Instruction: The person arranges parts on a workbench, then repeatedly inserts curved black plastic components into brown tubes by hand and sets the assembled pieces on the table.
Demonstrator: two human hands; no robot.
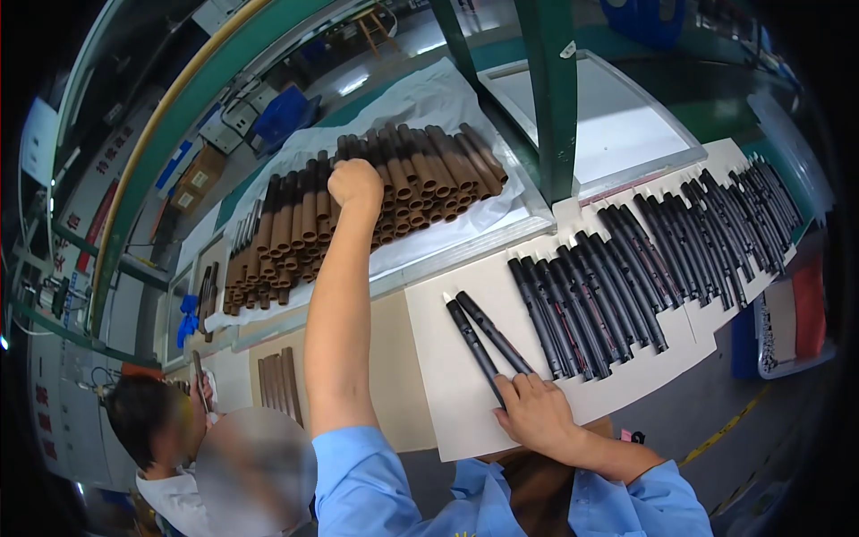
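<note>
My left hand (356, 185) reaches far forward, its fingers curled shut at the top of a stacked pile of brown tubes (309, 219) with dark far ends. Whatever lies inside those fingers is hidden from me. Closer in, my right hand (540, 413) is closed around the near end of a slim black pipe (472, 338) with a white tip. A second black pipe (492, 331) lies at a slight angle beside it, its near end by my fingertips. To their right, many similar black pipes (591, 304) lie side by side in a long row on pale cardboard (447, 412).
A green post (548, 107) rises between the pile and a white framed panel (599, 116). On the left, a co-worker (165, 430) holds a brown tube near several loose brown tubes (279, 383). A bin (787, 331) stands below the right edge.
</note>
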